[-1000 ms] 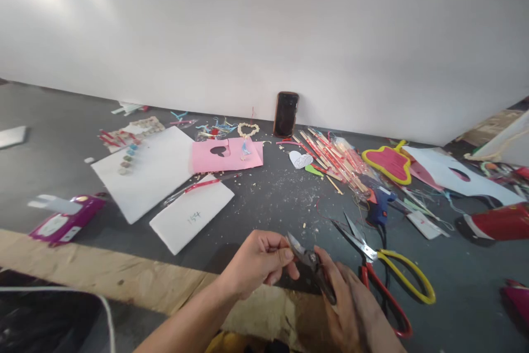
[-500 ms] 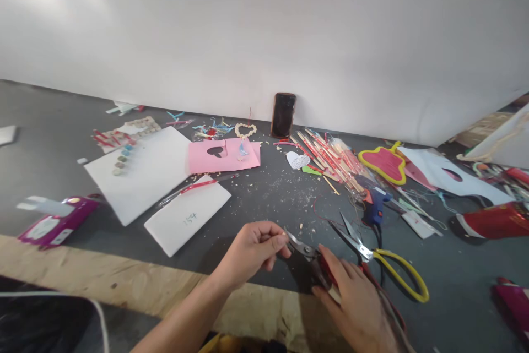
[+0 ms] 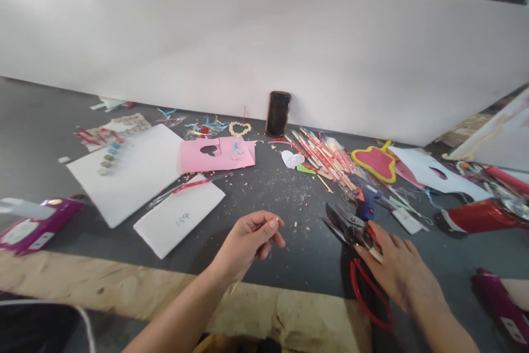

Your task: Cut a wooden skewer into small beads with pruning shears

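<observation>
My left hand is closed above the dark table near its front edge, thumb against forefinger, with a tiny pale piece at the fingertips; the fingers hide the rest of it. Over to the right, my right hand is wrapped around pruning shears whose dark jaws stand apart and point to the upper left. A red looped handle shows below them, partly hidden by the hand. Small pale chips are scattered on the table beyond my left hand.
Paper-wrapped sticks lie beyond the shears, near a blue glue gun. A phone leans on the white partition. White boards and pink card are left, a red can right.
My right hand has carried the shears away from my left fingertips, to the right and up, over where the yellow-handled scissors lay. The left hand keeps its pinch in nearly the same place.
</observation>
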Available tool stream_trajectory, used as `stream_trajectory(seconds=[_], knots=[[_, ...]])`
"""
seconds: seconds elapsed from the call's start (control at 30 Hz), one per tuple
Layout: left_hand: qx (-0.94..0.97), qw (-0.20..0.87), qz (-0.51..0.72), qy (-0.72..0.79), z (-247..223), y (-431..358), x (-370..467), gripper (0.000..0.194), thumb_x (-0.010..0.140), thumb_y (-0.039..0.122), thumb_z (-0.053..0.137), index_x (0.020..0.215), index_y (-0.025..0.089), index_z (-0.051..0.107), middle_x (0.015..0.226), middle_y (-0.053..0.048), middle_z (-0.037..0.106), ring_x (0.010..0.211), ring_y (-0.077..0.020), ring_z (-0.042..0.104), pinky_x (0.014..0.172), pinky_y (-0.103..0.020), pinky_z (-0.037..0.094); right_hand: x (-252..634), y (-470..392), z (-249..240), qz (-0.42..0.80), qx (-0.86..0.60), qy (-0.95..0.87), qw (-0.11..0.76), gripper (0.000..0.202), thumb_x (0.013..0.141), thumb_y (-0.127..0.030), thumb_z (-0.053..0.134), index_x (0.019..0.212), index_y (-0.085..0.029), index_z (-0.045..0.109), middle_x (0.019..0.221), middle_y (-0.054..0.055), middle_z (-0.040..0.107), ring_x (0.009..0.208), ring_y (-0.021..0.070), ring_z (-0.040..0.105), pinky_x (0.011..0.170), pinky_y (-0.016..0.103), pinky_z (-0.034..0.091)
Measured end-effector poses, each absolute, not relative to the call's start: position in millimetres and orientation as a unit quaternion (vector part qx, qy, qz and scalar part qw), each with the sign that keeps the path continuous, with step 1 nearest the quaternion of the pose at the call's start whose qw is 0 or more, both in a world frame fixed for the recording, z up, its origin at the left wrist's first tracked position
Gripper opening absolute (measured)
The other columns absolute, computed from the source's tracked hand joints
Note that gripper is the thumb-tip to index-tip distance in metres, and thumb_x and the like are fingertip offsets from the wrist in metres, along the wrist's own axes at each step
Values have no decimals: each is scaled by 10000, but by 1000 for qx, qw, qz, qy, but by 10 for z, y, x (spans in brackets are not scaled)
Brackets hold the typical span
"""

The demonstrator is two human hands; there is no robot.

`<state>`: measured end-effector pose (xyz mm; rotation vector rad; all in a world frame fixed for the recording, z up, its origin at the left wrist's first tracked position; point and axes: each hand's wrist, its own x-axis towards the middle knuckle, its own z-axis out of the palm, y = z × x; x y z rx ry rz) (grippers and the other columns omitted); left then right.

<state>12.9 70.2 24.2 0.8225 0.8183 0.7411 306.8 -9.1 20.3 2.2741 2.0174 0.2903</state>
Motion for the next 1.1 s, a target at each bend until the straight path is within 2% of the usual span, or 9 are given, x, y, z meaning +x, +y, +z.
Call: stream_trajectory(seconds=[0.2,0.37,0.43,0.57,0.7,0.8,0.9,1.0,1.1], knots=[[329,804,335,364,176,752,112,257,787,400,594,826,147,564,616,-28,636,356,-14,359,350,-155,139,3088,8,219,112,701,703,37,441,846,-485,416,1083,-154,586,913,129,648,833,296,573,749,434,448],[286,827,336,348,122,761,126,261,783,407,595,820,151,561,588,-18,623,337,-13,346,342,-159,109,2840,533,500,75,642,760,-64,315,890,-320,385,1079,-169,587,1060,108,609,969,242,561,834,380,444],[273,837,335,336,136,757,119,255,781,400,599,810,149,561,582,-18,620,343,-15,351,347,-159,118,2642,884,546,-1,623,780,-65,284,895,-244,391,1103,-172,570,1095,88,604,997,202,561,834,324,453],[238,851,344,318,161,764,73,258,768,399,610,793,146,566,577,-20,617,357,-20,351,360,-163,122,2316,1584,420,-15,607,794,-46,242,890,-170,425,1075,-173,583,1089,77,610,971,175,576,836,306,455],[214,841,370,333,159,799,40,277,769,407,595,784,130,599,587,-40,628,366,-28,357,364,-171,128,2208,2019,224,-27,600,799,-28,264,879,-296,507,1105,-165,547,1120,70,572,951,186,576,804,393,484],[205,836,376,344,162,820,33,290,765,399,582,765,113,629,585,-50,627,366,-33,361,361,-178,130,2203,2151,150,-39,603,796,-21,300,873,-318,517,1136,-174,528,1143,72,557,943,187,576,789,396,492],[201,839,367,347,162,832,27,297,759,396,582,777,106,648,593,-52,624,366,-30,351,362,-183,119,2187,2174,153,-52,609,791,-31,283,872,-314,518,1113,-168,539,1124,68,565,938,184,576,790,396,489],[197,843,365,342,152,835,19,296,763,393,596,826,110,651,624,-47,623,381,-21,337,370,-181,112,2149,2093,229,-68,616,782,-61,177,891,-224,459,985,-147,588,1026,75,599,922,187,573,806,381,460],[201,845,370,329,139,823,20,281,765,373,615,871,114,639,636,-37,614,395,-12,317,380,-173,118,2121,1866,351,-95,623,769,-106,192,878,-164,406,932,-158,590,953,79,623,899,186,575,805,338,436]])
